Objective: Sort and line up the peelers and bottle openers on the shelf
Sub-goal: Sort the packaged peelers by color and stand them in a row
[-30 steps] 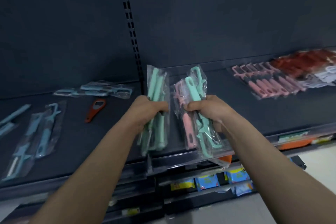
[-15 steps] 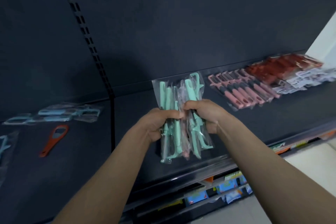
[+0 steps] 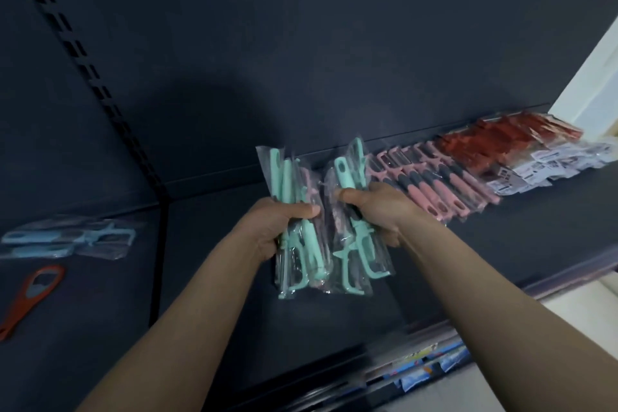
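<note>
My left hand (image 3: 279, 226) grips a bundle of mint-green peelers in clear bags (image 3: 294, 254), with a pink one tucked among them. Just to its right, my right hand (image 3: 378, 211) holds a second bundle of bagged mint-green peelers (image 3: 359, 254). Both bundles hang upright above the dark shelf (image 3: 384, 298), side by side and nearly touching. Behind my right hand, a neat row of pink peelers (image 3: 444, 191) lies on the shelf. Further right come red packs (image 3: 495, 147) and white-labelled packs (image 3: 551, 167).
On the left shelf section lie light blue bagged peelers (image 3: 67, 239) and a loose orange bottle opener (image 3: 31, 298). A slotted upright (image 3: 100, 100) divides the two sections. Below the shelf's front edge, a lower shelf holds small blue packets (image 3: 431, 368).
The view has swung right and closer to the shelf. The two bundles came together half a second ago and now sit slightly apart, nearer the pink row.
</note>
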